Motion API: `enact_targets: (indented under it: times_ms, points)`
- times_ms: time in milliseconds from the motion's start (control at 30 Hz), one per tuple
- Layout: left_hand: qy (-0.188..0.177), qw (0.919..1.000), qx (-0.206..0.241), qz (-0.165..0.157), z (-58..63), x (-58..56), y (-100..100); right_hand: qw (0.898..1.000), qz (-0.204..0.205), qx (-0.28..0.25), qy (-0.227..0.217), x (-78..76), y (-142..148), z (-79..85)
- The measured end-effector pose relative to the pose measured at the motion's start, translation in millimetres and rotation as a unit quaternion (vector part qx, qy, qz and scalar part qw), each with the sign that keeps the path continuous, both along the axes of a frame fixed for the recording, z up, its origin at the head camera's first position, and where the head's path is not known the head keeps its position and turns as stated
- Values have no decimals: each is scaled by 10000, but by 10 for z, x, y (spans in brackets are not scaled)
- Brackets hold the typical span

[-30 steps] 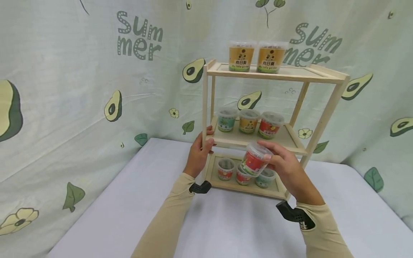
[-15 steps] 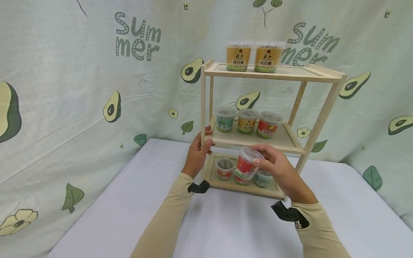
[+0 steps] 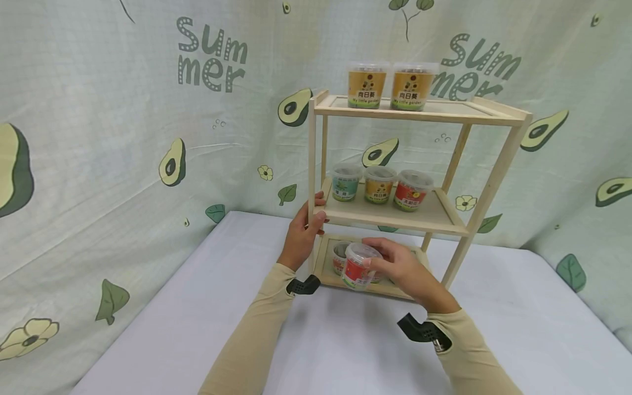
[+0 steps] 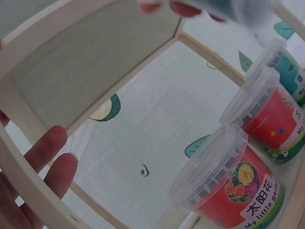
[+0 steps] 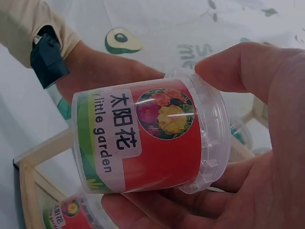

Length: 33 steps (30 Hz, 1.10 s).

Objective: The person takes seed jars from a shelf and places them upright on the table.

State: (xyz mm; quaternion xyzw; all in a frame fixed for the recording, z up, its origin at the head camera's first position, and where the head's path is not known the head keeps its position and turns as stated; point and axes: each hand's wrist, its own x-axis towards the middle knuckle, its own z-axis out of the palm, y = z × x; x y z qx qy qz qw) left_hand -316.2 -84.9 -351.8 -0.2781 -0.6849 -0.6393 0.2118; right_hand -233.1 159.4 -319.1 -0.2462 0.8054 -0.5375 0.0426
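Note:
My right hand [image 3: 402, 271] grips a clear lidded plastic cup [image 3: 356, 270] near its rim. The cup's red label with a flower picture faces the right wrist view [image 5: 157, 138]. In the head view it is in front of the bottom shelf [image 3: 323, 269], overlapping the red cup [image 3: 338, 258] at that shelf's left. Other bottom cups are partly hidden behind my right hand. At the middle level, my left hand [image 3: 301, 236] holds the left front post of the wooden rack [image 3: 312, 159]. Its fingers [image 4: 61, 171] show past the wood in the left wrist view.
On the middle shelf stand a teal cup [image 3: 344, 186], a yellow cup [image 3: 378, 189] and a red cup [image 3: 411, 195]. Two yellow cups, one at the left [image 3: 366, 88], stand on top. A printed curtain [image 3: 123, 137] hangs behind the white table [image 3: 207, 307].
My right hand has carried the red-labelled cup left and down, from below the middle shelf to the front left of the bottom shelf. My left hand stays on the post.

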Motion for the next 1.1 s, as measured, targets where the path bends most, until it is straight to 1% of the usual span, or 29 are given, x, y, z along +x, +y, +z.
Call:
enact_targets:
  times_ms: [100,200,300,467,533,633,733,833,1067,1100]
  points:
    - [-49,10000,3,-33,7,6,-9,9998,-61,164,-74,-36,-52,-81]
    - [-110,9999,-5,-30,1,5,-14,9998,-51,85,-187,-73,-102,-180]
    - [-86,9999,-9,-50,21,17,-16,9996,-99,89,-248,-112,-155,-289]
    - [10,9999,-88,-80,178,182,-25,9992,-179,305,-186,-162,-242,-451]
    - [37,9999,-135,-57,235,250,-28,9991,-205,300,-207,-168,-275,-497]
    - [55,9999,-142,-41,254,279,-31,9990,-313,238,-205,-167,-326,-552]
    - [65,9999,-98,-56,257,297,-33,9983,-465,321,-135,-155,-378,-601]
    - [48,9999,-88,-79,249,298,-33,9965,-648,522,-18,-140,-432,-649]
    - [99,9998,-186,-71,253,287,-24,9914,-802,909,496,-104,-568,-715]
    - [102,9997,-190,-61,254,288,-22,9907,-833,951,511,-100,-587,-728]
